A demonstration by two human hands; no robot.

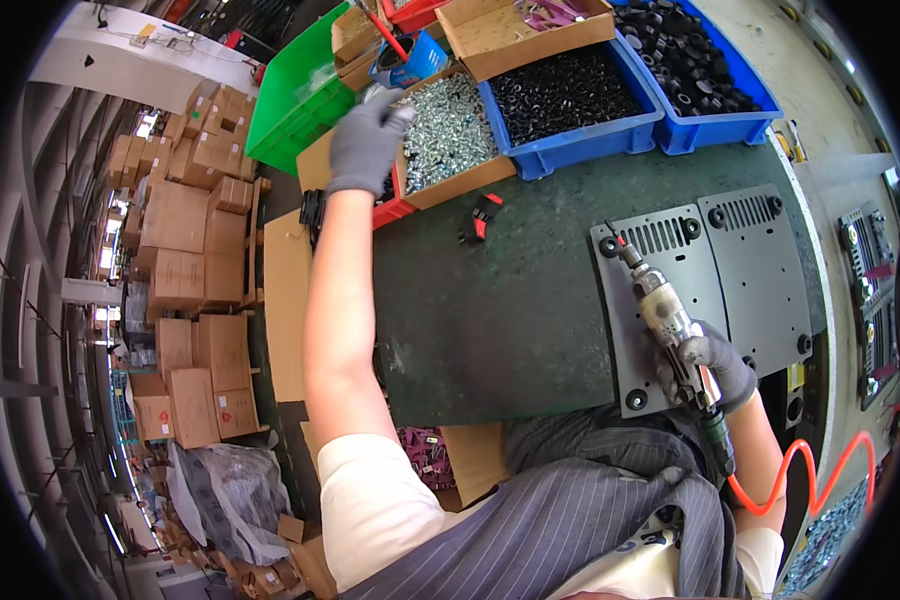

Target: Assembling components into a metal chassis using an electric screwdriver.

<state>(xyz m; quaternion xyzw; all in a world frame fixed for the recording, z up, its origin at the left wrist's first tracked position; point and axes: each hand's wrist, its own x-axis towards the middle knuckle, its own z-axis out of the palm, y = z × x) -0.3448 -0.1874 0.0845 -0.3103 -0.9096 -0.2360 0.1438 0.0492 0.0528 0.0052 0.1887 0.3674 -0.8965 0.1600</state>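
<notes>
My right hand [722, 368], in a grey glove, is wrapped round a pneumatic screwdriver [667, 318]. Its bit points up and left, over the upper left corner of a grey slotted metal plate [635, 330] with black round feet. A second such plate [765, 270] lies against its right side. At the upper left, my gloved left hand [366, 148] reaches over the left edge of a cardboard box of small silver screws [448, 128]. Its fingers are blurred, with something pale at the tips. I cannot make out whether they hold anything.
Blue bins hold small black parts [568, 95] and black rubber feet [682, 60]. A green bin [295, 100] stands at the far left. A red-and-black object [482, 218] lies on the dark green tabletop [490, 320]. An orange coiled air hose [800, 450] trails from the screwdriver.
</notes>
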